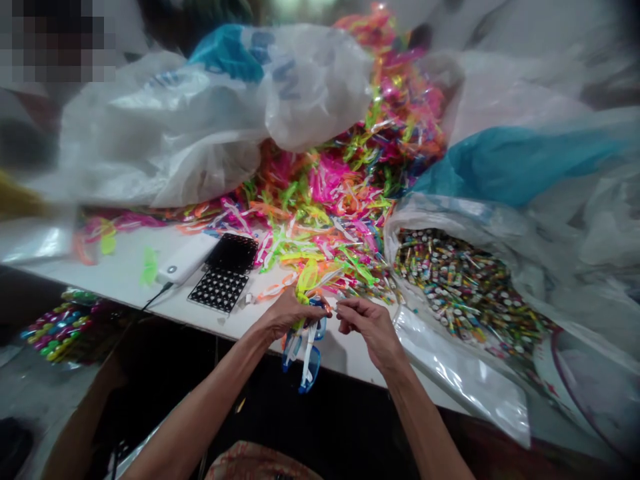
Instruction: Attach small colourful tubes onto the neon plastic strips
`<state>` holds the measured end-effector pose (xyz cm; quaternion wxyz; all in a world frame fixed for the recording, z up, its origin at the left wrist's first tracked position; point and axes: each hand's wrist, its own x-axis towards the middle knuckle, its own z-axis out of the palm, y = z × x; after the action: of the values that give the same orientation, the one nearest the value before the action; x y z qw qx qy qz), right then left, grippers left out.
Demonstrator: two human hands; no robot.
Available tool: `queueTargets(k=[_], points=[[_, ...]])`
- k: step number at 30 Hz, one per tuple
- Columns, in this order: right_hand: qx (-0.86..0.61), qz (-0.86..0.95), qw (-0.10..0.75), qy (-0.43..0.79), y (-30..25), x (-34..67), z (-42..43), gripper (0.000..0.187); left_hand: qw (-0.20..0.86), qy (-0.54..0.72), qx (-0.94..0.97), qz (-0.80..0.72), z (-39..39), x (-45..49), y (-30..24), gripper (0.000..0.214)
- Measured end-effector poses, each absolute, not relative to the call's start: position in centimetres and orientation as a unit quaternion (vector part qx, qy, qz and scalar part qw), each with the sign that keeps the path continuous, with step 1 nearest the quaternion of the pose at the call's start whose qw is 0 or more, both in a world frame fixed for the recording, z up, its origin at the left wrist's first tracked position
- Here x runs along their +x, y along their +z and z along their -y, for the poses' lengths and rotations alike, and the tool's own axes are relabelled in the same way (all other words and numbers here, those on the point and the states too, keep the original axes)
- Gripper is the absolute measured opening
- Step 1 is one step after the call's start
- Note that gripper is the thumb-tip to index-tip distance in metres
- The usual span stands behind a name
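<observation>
My left hand (pixel 286 312) is closed around a small bunch of plastic toy glasses at the table's front edge. Blue glasses (pixel 311 368) with white temples hang below its fingers, and a neon-yellow pair (pixel 307 275) sticks up above them. Close to the right of the bunch, my right hand (pixel 367 328) has its thumb and fingertips pinched together. What lies in that pinch, if anything, is too small to make out. Just beyond both hands spreads a large heap of neon toy glasses (pixel 320 233) in pink, orange, green and yellow.
A black perforated tray (pixel 219 290) and a white device (pixel 186 259) with a black cable lie left. At right are an open bag of small multicoloured pieces (pixel 460 283), flat clear plastic bags (pixel 460 377) and a basin (pixel 570 373). A big translucent sack (pixel 165 127) stands behind.
</observation>
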<state>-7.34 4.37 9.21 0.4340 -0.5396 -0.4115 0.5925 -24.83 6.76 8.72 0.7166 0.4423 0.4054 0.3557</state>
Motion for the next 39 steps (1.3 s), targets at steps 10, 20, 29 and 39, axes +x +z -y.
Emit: queueTargets(k=[10,20,29,39], points=[[-0.553,0.457,0.393,0.575,9.9,-7.2,-4.9,0.021,0.708,0.359,0.452,-0.407,-6.4,-24.8,8.6,0.030],[-0.569,0.450,0.369,0.581,9.5,-7.1,-5.1,0.025,0.710,0.347,0.467,-0.396,-6.7,-24.5,8.9,0.029],[-0.549,0.463,0.357,0.597,9.5,-7.1,-5.3,0.024,0.701,0.326,0.488,-0.406,-6.7,-25.0,8.5,0.029],[-0.556,0.463,0.355,0.592,9.1,-6.4,-5.3,0.026,0.701,0.338,0.479,-0.406,-6.6,-24.8,8.8,0.029]])
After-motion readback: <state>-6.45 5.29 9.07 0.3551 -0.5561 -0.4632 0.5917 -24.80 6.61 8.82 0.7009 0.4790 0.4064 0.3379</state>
